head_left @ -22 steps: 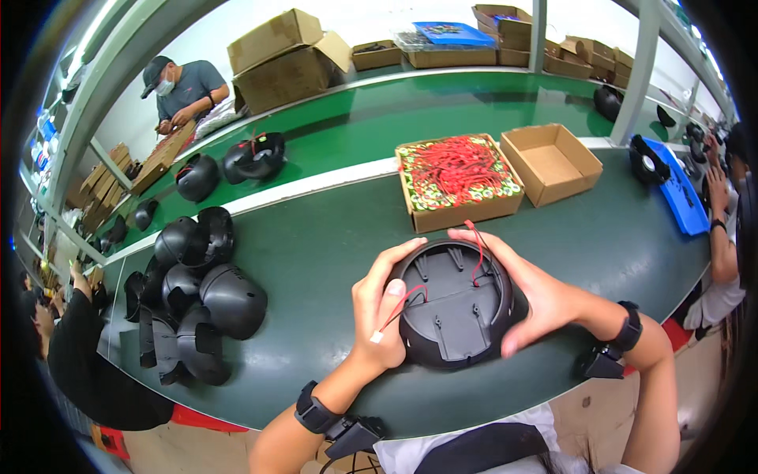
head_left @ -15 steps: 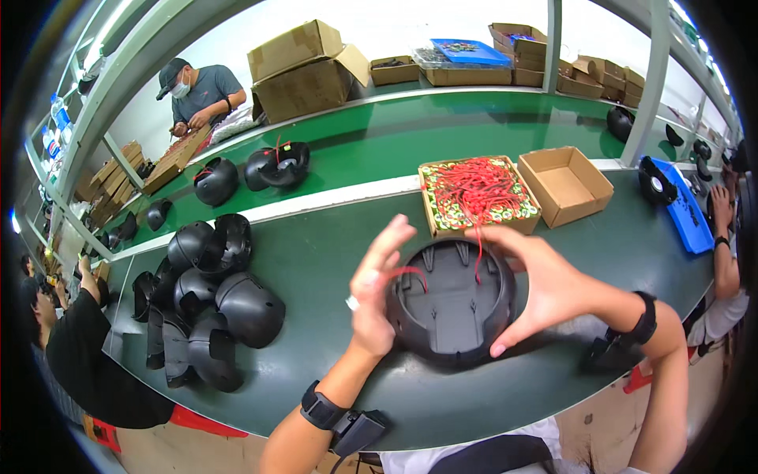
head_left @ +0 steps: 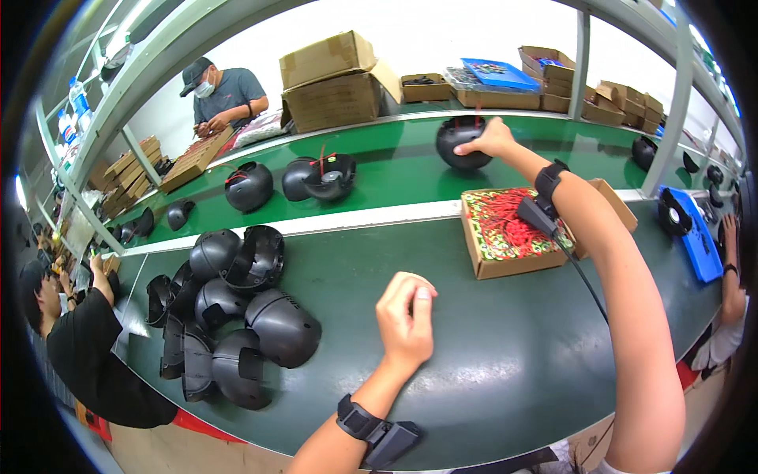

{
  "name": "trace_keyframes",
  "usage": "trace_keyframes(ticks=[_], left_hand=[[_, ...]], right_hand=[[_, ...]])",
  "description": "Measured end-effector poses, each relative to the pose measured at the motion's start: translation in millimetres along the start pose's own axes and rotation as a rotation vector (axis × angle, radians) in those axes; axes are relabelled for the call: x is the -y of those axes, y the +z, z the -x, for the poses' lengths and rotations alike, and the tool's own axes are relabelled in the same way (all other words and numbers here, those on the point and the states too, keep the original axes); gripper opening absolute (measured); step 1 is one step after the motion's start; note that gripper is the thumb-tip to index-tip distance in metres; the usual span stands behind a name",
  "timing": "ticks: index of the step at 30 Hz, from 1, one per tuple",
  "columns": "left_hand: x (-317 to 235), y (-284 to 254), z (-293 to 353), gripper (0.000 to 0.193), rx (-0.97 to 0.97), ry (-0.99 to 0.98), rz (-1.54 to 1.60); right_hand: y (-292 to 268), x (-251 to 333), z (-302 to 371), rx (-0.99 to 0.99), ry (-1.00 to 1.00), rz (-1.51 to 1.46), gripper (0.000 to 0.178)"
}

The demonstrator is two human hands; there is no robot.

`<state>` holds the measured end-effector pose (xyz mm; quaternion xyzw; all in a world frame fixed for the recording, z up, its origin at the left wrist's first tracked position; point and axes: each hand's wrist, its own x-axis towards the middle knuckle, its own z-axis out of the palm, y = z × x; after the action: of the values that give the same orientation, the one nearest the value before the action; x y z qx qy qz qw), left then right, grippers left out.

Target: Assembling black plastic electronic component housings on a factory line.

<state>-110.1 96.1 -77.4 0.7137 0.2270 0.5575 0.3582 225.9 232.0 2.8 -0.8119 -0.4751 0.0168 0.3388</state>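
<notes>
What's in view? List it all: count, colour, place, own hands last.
bench: one, dark green, foreground
strip: one, bright green, beyond bench
held shell: one, black, at strip
piled shells: several, black, bench left
other shells: several, black, along strip
wire box: one, brown, on bench
wires: many, red, in wire box
second box: one, brown, beside wire box
cardboard boxes: many, brown, beyond strip
trays: two, blue, bench right and back
bottles: several, bluish, upper left
people: several, mostly dark clothes, around
wristbands: two, black, forearms
left hand: one, bare, over bench
right hand: one, bare, on held shell
</notes>
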Motion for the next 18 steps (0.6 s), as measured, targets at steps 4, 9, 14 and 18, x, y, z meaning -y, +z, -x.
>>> trace_keyframes(ticks=[4,9,14,18], left_hand=[[-5.8,7.1,0.2,0.024,0.008,-0.008,-0.025],[-3.2,7.1,3.4,0.034,-0.004,-0.108,-0.113],[-1.7,10.9,-0.1,0.038,-0.064,-0.231,-0.043],[8.7,9.7,1.2,0.043,-0.165,-0.38,0.222]], right_hand=[[-8.3,-49.8,-32.0,0.113,0.087,0.09,0.126],[-37.0,39.5,6.3,0.408,-0.028,1.083,0.09],[-4.1,147.0,47.2,0.341,-0.618,0.603,0.048],[89.3,187.5,65.6,0.282,-0.876,0.333,0.036]])
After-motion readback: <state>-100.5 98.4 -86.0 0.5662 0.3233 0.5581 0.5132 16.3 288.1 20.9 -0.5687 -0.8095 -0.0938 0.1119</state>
